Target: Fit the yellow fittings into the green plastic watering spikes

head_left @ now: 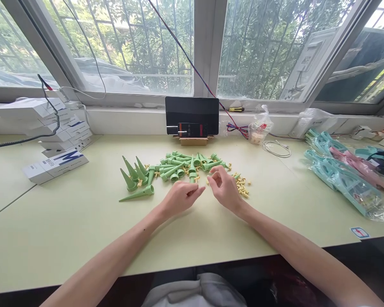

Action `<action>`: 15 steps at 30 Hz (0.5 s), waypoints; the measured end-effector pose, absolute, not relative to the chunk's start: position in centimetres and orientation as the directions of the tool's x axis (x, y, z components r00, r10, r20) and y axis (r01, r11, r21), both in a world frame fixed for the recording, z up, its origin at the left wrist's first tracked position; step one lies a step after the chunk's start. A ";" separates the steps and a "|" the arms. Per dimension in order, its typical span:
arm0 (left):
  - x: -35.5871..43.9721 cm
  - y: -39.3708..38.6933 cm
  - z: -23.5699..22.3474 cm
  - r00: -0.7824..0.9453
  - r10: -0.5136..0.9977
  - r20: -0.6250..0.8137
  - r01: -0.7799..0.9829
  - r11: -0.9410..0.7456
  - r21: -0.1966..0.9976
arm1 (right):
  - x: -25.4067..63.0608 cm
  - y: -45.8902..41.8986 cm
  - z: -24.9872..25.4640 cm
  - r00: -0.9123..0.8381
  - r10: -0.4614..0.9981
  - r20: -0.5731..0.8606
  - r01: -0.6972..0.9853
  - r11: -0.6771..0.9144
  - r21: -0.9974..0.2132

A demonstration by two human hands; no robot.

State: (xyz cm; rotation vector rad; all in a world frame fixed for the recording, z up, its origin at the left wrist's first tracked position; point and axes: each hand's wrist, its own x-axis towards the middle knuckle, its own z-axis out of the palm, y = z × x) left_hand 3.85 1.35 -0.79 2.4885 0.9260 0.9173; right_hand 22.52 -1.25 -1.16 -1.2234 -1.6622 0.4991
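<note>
My left hand (183, 198) is closed over the table, back upward, with the thumb pressed along the curled fingers; whatever is inside is hidden. Just behind its knuckles a green plant watering spike (192, 167) points away, a small yellow valve (196, 179) beside its base. I cannot tell if the hand touches it. To the right, my right hand (223, 187) curls with thumb and fingertips drawn together; anything pinched there is too small to name. Loose yellow valves (241, 187) lie beside it. Beyond both hands is a pile of green spikes (173, 164).
Several green spikes (131, 175) stand at left, one (137, 194) lying before them. White boxes (56, 166) are stacked far left. A tablet (192, 111) with a phone (193, 129) leans on a stand. A cable (277, 149) and bagged turquoise items (342, 175) lie right.
</note>
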 end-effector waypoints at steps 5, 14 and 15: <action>4.1 0.8 -0.9 0.649 0.621 0.439 0.431 -0.776 0.460 | 23.1 -0.3 -1.9 -0.144 0.842 0.520 0.713 0.453 -0.535; 4.2 0.4 -0.5 0.682 0.593 0.428 0.417 -0.796 0.439 | 23.5 0.4 -2.6 -0.232 0.831 0.505 0.873 0.407 -0.269; 4.2 0.4 -0.5 0.685 0.593 0.424 0.422 -0.797 0.433 | 23.5 0.4 -2.7 -0.237 0.834 0.498 0.880 0.401 -0.254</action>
